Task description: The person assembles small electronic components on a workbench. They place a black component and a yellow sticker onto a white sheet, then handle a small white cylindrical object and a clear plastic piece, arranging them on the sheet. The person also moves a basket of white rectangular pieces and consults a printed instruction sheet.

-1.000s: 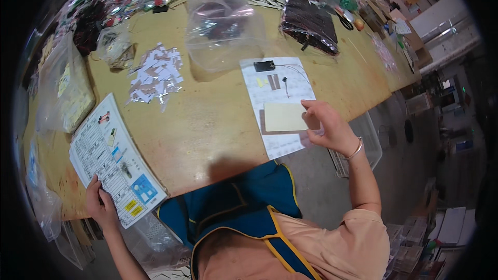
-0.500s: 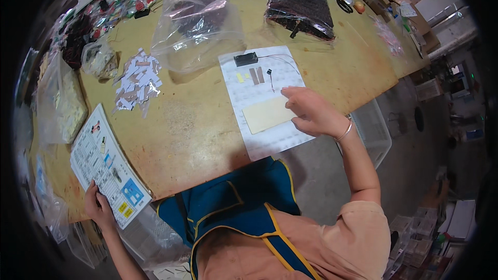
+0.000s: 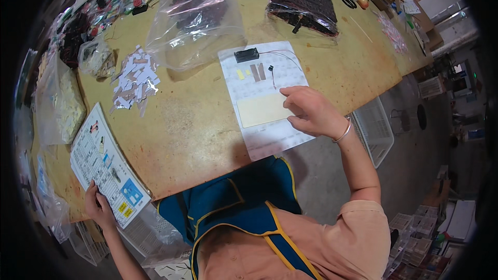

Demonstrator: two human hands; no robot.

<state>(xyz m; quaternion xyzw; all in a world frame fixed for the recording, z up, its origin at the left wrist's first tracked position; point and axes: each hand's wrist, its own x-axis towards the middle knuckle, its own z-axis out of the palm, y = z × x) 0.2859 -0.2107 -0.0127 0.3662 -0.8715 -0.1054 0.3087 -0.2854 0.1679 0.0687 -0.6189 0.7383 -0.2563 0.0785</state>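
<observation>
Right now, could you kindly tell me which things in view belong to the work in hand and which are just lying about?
Seemingly in use: cream rectangular board at the right hand; white paper sheet under it; black rectangular wired box; stack of white printed sheets at the left hand.

Probably just lying about: small round orange object; white plastic basket.
</observation>
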